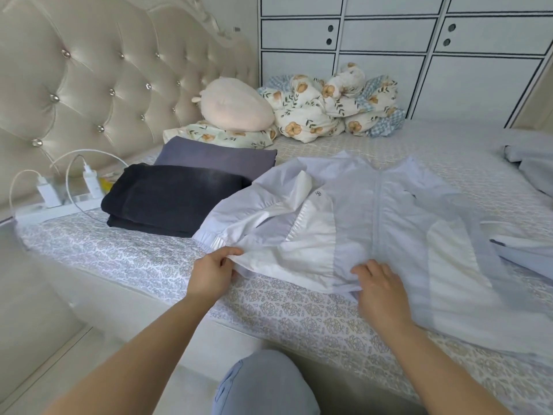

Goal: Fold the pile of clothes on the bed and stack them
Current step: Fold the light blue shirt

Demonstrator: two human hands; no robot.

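Observation:
A thin white and pale-blue zip jacket (353,223) lies spread on the bed (125,259), zipper up, its left sleeve folded across the front. My left hand (214,272) pinches the jacket's lower left edge near the elastic cuff. My right hand (378,284) rests on the hem beside the zipper, fingers curled over the fabric. A folded black garment (170,196) and a folded grey one (215,158) lie stacked to the left, close to the jacket. More pale-blue clothes (529,166) lie at the right edge.
A white power strip with chargers and cables (57,196) sits at the bed's left edge by the tufted headboard (89,76). A plush pillow (235,104) and a bundled floral quilt (332,107) lie at the back. My knee (263,384) is at the bed's front edge.

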